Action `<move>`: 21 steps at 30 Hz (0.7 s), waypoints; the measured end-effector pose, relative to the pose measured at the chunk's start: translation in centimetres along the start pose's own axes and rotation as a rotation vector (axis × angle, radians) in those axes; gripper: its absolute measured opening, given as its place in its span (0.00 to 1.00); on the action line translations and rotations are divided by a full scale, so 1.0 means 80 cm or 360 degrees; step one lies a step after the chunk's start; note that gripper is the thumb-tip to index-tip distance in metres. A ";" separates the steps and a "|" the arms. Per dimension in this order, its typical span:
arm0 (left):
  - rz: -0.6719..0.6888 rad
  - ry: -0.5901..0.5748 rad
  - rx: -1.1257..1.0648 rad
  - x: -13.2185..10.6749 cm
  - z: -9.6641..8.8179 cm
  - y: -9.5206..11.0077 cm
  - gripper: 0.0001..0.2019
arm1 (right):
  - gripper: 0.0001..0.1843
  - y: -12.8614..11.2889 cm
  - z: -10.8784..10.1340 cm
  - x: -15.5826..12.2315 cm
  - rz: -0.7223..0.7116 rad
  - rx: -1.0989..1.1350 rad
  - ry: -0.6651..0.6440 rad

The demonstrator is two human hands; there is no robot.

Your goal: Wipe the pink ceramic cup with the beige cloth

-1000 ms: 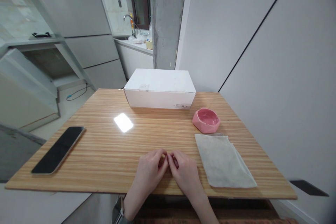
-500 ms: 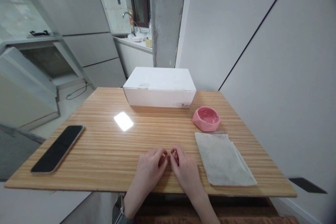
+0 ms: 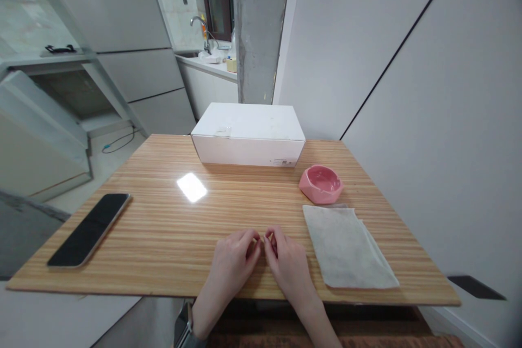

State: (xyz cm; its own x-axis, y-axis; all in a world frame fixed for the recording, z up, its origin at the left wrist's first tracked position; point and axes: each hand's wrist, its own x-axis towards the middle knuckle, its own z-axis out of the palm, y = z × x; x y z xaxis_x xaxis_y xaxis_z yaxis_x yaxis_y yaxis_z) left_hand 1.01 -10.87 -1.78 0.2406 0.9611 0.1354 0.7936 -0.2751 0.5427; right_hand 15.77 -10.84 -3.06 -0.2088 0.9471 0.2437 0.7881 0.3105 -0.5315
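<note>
My left hand [image 3: 233, 263] and my right hand [image 3: 289, 263] rest side by side on the wooden table [image 3: 163, 228] near its front edge. Both have their fingers curled in, and the fingertips meet in a pinch around something tiny between them. I cannot make out what it is. A watch [image 3: 184, 326] sits on my left wrist. A folded grey cloth [image 3: 346, 247] lies just right of my right hand, apart from it.
A pink faceted bowl [image 3: 321, 184] stands behind the cloth. A closed white box [image 3: 248, 135] sits at the table's far edge. A black phone [image 3: 88, 229] lies face up at the left. A white wall runs along the right side.
The hands stay together at the same spot; only the fingertips have shifted slightly. The view has tilted down a little.
</note>
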 end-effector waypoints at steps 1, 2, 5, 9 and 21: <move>-0.0003 -0.0001 0.0005 0.000 0.000 0.000 0.06 | 0.04 0.000 0.000 0.000 -0.0002 -0.0003 -0.0002; -0.0006 0.0000 0.0010 0.000 0.000 0.000 0.06 | 0.04 0.000 0.000 0.000 -0.0003 -0.0005 -0.0006; -0.0009 0.0002 0.0014 0.000 0.001 -0.001 0.06 | 0.04 0.000 0.001 0.000 0.0004 -0.0013 -0.0015; -0.0013 -0.0009 0.0011 0.000 0.001 0.000 0.06 | 0.05 0.000 0.002 0.000 0.0009 -0.0048 -0.0026; 0.0023 -0.0002 -0.0179 0.047 -0.028 0.030 0.06 | 0.07 0.003 0.002 0.001 -0.0050 -0.0097 0.0017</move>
State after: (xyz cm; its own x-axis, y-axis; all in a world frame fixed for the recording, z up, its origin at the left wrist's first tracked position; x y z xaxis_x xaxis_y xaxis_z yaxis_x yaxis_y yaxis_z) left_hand 2.58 -7.85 1.94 0.2526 0.9570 0.1429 0.7223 -0.2847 0.6302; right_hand 15.85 -10.71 -3.28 -0.2278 0.9360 0.2684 0.8153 0.3341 -0.4730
